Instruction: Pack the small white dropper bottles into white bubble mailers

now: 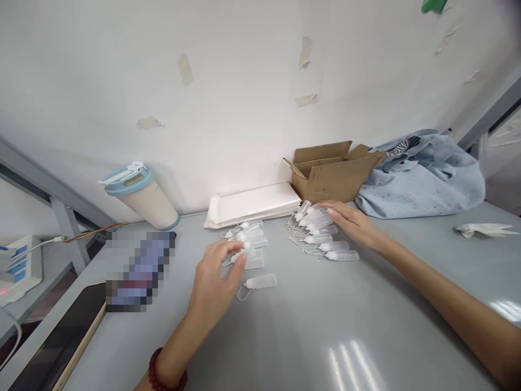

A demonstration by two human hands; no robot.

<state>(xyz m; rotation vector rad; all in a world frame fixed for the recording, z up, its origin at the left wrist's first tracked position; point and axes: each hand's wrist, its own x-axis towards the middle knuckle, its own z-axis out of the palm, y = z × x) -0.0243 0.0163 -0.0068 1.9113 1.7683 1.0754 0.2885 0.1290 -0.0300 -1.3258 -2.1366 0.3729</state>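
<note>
Small translucent squeeze bottles with thin cap loops lie on their sides in two groups on the grey table. My left hand [215,277], fingers curved and thumb apart from the index finger, is at the cap end of the left group, beside a bottle [254,263]; nothing shows in its grasp. A single bottle [262,281] lies nearest me, its loop by my left thumb. Stretched out over the back right edge of the other group is my right hand [354,224], its fingertips at the upper bottles. A bottle [344,255] at that group's front lies below the hand.
Behind the bottles lie a stack of white padded envelopes [254,205] and an open cardboard box [334,179]. A blue cloth bag [423,184] is at the right. On the left are a tumbler [150,203], a phone [61,342] and a pixelated item [140,271].
</note>
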